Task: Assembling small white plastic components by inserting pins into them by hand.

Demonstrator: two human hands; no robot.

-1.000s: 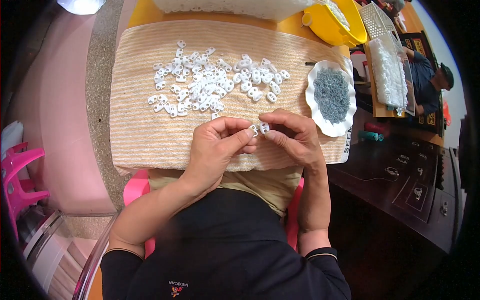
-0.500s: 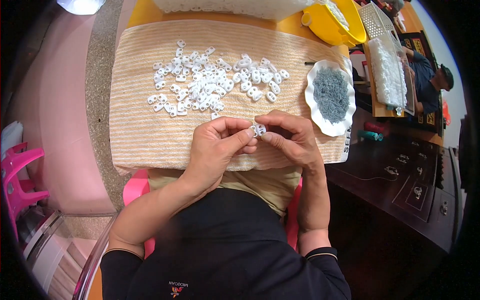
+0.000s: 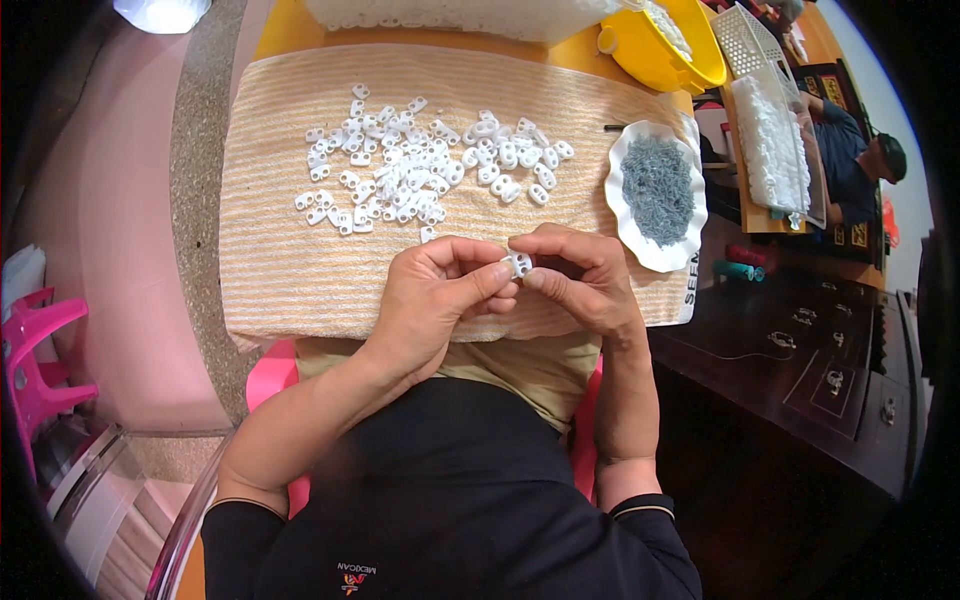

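Between my fingertips is a small white plastic cord lock (image 3: pixel 518 264) with two holes showing. My left hand (image 3: pixel 440 285) pinches its left side with thumb and forefinger, the other fingers curled under. On the other side, my right hand (image 3: pixel 588 285) grips it between thumb and forefinger. Beyond my hands, a loose pile of flat white two-hole pieces (image 3: pixel 405 175) lies on the striped towel (image 3: pixel 300 270). To its right is a smaller heap of rounder white pieces (image 3: pixel 510 157). One white piece (image 3: pixel 428 234) lies just past my left hand.
A white scalloped plate (image 3: pixel 617 200) of tiny grey spring-like parts (image 3: pixel 658 190) stands at the right. At the back are a clear bin (image 3: pixel 440 15) and a yellow basin (image 3: pixel 665 50). Further right are a tray of white pieces (image 3: pixel 770 145), thread spools (image 3: pixel 738 270) and another person (image 3: pixel 850 165).
The white parts between my fingertips now sit closer together and look like one piece. Both hands have stayed in nearly the same place. The view has shifted slightly.
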